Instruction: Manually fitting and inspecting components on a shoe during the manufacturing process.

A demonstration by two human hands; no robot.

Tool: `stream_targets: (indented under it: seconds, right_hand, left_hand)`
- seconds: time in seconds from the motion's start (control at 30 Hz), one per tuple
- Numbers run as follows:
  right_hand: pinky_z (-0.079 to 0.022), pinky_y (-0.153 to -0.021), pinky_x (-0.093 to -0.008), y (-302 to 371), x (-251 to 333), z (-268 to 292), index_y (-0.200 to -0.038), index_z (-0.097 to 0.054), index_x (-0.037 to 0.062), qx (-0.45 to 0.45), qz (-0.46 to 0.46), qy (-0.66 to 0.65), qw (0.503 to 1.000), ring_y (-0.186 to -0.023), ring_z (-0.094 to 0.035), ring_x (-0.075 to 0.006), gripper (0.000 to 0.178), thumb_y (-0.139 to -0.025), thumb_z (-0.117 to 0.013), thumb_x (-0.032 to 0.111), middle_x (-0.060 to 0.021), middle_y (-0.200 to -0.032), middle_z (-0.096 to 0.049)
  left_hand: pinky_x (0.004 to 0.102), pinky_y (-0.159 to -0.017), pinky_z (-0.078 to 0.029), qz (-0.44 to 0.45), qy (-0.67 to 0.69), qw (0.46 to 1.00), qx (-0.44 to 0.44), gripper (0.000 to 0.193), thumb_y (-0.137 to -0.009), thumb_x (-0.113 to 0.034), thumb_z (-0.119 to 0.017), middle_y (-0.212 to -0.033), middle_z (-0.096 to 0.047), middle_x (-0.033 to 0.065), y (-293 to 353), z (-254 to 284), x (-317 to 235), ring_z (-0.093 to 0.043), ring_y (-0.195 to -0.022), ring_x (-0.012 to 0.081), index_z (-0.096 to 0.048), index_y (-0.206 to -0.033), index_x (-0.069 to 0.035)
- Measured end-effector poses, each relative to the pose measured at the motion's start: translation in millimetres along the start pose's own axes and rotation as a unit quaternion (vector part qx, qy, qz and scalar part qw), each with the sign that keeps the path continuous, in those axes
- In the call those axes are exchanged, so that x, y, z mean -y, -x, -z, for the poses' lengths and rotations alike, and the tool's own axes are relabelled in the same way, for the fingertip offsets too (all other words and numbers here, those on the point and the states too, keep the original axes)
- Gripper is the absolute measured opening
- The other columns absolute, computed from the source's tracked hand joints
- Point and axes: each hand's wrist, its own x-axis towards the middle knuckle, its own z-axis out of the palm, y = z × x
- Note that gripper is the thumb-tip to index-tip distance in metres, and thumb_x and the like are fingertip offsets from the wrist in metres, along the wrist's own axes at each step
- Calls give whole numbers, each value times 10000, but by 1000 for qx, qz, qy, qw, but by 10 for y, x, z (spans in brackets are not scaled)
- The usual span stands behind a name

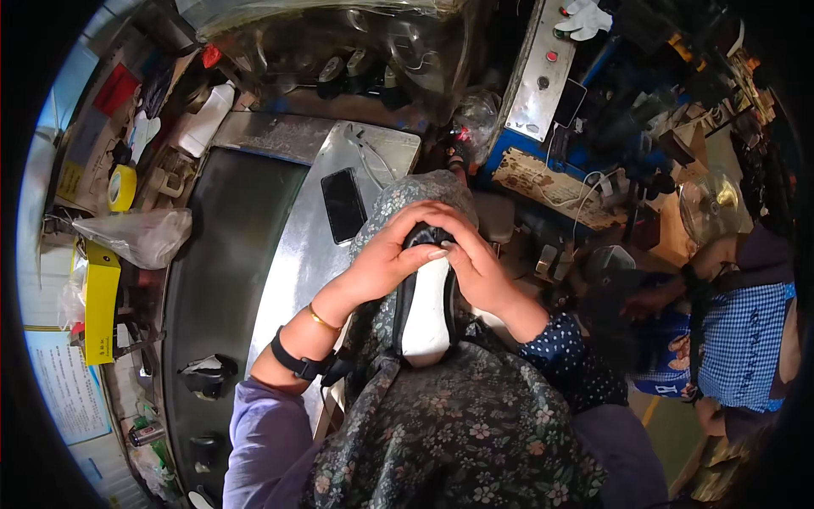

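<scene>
A black shoe (pixel 426 314) with a white underside faces up above my lap, its toe pointing away from me. My left hand (pixel 387 254) curls round the toe from the left, thumb pressed on the white underside. From the other side my right hand (pixel 480 265) wraps the same toe, its thumb close to the left one. The fingers of both hands meet over the far end and hide part of the toe. A floral apron (pixel 458 424) covers my lap beneath the shoe.
Left of me a metal ledge (pixel 297 229) carries a black phone (pixel 342 205) and pliers (pixel 366 153). Beyond it a dark conveyor belt (pixel 229 254) bears a shoe piece (pixel 208 375). A yellow box (pixel 102 304) stands farther left. At the right, a person in a blue checked garment (pixel 742 339) is close by.
</scene>
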Motion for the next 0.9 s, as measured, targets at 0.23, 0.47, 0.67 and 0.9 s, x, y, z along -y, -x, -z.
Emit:
stream_targets:
  seconds: [0.23,0.47,0.67,0.9]
  right_hand:
    - [-230,-1214,-378,65,-117,-42,-1481,-435,49,10,-29,-123,992,-1480,-312,-238,562,-945,-606,49,-111,-1540,-405]
    - [-219,-1232,-381,117,-210,-567,-1555,-278,31,-69,7,-215,974,-1478,-318,-244,770,-858,-577,-99,-122,-1571,-353]
    - [-367,-1114,-470,-89,204,-1171,-1398,-493,28,-20,226,114,967,-1324,-454,-358,588,-846,-673,124,-196,-1448,-465]
    - [-517,-707,-399,-346,15,-986,-929,-698,0,119,175,-130,969,-858,-653,-314,137,-844,-674,105,-165,-906,-637]
  left_hand:
    - [385,-1122,-372,37,37,999,13,669,-761,-275,-854,-1377,-534,140,21,-2,-57,-489,-1327,279,-544,-1309,-49]
    - [415,-1172,-326,117,327,933,-90,646,-955,-400,-625,-1517,-448,131,267,110,20,-401,-1414,277,-409,-1494,-115]
    - [374,-974,-503,364,163,914,-68,531,-977,-481,-567,-1173,-653,133,735,946,-303,-610,-1123,238,-624,-1198,-1]
    - [374,-945,-512,378,270,859,-214,505,-699,-212,-675,-1074,-657,109,1480,1012,-276,-620,-1046,237,-626,-1175,-48]
